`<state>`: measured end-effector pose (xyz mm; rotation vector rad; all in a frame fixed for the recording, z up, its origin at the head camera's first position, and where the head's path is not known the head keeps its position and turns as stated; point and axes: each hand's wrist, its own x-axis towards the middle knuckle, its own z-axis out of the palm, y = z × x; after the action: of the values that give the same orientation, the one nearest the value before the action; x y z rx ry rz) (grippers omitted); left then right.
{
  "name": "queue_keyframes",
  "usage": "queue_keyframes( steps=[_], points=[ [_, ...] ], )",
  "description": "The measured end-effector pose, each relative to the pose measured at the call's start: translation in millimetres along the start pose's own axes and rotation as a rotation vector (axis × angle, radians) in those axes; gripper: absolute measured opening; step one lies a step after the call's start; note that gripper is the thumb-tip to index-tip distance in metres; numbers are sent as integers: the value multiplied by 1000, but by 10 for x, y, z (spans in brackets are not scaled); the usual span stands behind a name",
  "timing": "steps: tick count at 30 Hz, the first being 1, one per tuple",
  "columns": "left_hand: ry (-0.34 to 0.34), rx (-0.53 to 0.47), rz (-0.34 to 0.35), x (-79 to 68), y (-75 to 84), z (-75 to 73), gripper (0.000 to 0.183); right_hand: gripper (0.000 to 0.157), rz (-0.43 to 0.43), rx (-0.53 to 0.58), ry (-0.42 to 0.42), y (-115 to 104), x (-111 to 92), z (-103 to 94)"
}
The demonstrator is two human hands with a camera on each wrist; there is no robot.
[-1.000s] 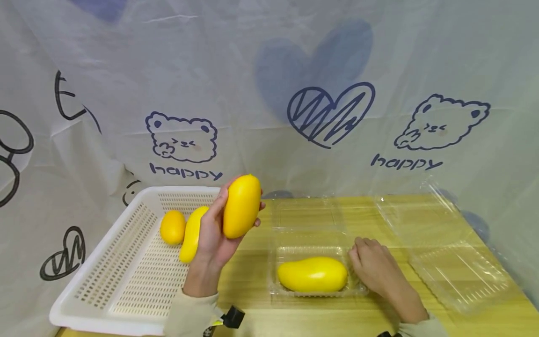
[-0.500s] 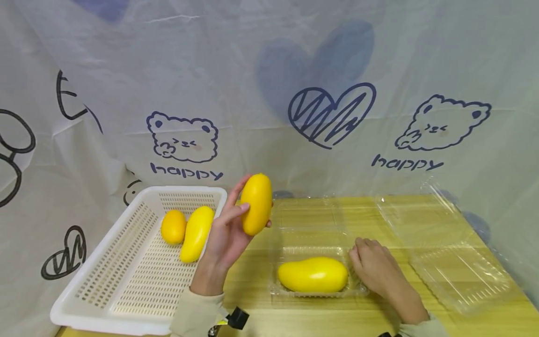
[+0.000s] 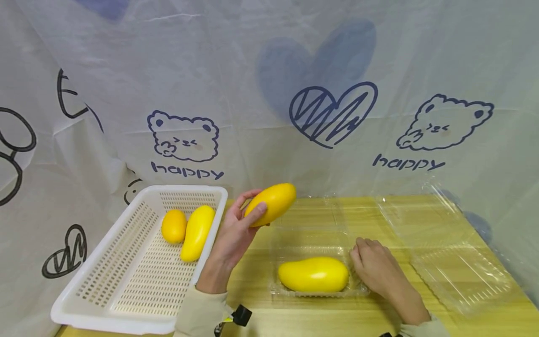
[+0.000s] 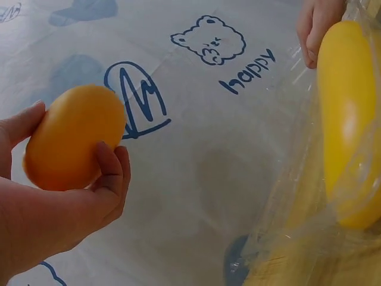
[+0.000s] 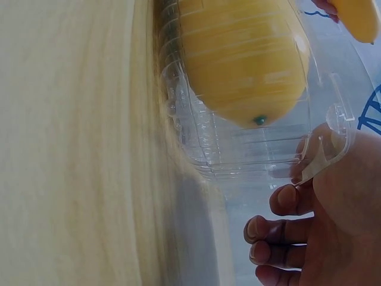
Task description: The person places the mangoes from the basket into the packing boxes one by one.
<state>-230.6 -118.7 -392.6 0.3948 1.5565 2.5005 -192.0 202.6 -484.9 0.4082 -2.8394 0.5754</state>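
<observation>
Head view is showing the left hand (image 3: 235,229) holding a smooth, yellow, oval mango (image 3: 274,202) in the air, near the rear left corner of a clear, ridged plastic box (image 3: 311,251), which is standing on the pale wooden bench (image 3: 303,323) with its lid folded back. The left grip is grasping the mango round one end, leaving the other end pointing free. At the right side of the box, the right hand (image 3: 375,263) is pinching the thin rim in its grip. A long, curved yellow mango (image 3: 313,275) is lying crosswise inside the box. Left of the box, a white perforated plastic basket (image 3: 143,285) is holding two more mangoes (image 3: 197,234); right of it, a second clear plastic box (image 3: 461,276) is lying unfolded. The held fruit is probably feeling firm, moderately heavy and slightly slippery, with skin risking bruises, so grasping round its widest middle is looking safest; the flimsy box is needing steadying by its rim.
</observation>
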Motion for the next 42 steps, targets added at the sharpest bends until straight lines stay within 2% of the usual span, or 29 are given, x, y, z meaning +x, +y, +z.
queue_keyframes(
  steps=[5,10,13,18,22,24,27,34,39,42],
  points=[
    [32,17,-18,25,-61,-2,44,31,-3,10,-8,4,-3,0],
    [79,-84,-49,57,-159,-7,35,31,-3,14,-7,4,0,-1],
    [79,-141,-85,79,-219,-3,42,31,-9,21,-2,-1,2,-1],
    [25,-130,-155,86,-277,25,50,33,-21,34,3,-8,5,0],
    [-40,-128,-218,67,-273,39,42,33,-16,42,-7,-12,18,-10],
    [-78,-111,-236,58,-271,36,46,33,-12,45,-10,-15,27,-14],
    [-105,-30,-237,62,-283,45,56,33,-5,49,-15,-19,36,-17],
    [-89,246,-173,88,-380,65,54,32,4,45,-20,-15,23,-10],
    [-166,448,-124,83,-446,62,58,31,13,37,-36,-5,-3,-5],
    [-199,520,-96,86,-480,60,60,30,11,28,-32,-4,-2,-4]
  ],
)
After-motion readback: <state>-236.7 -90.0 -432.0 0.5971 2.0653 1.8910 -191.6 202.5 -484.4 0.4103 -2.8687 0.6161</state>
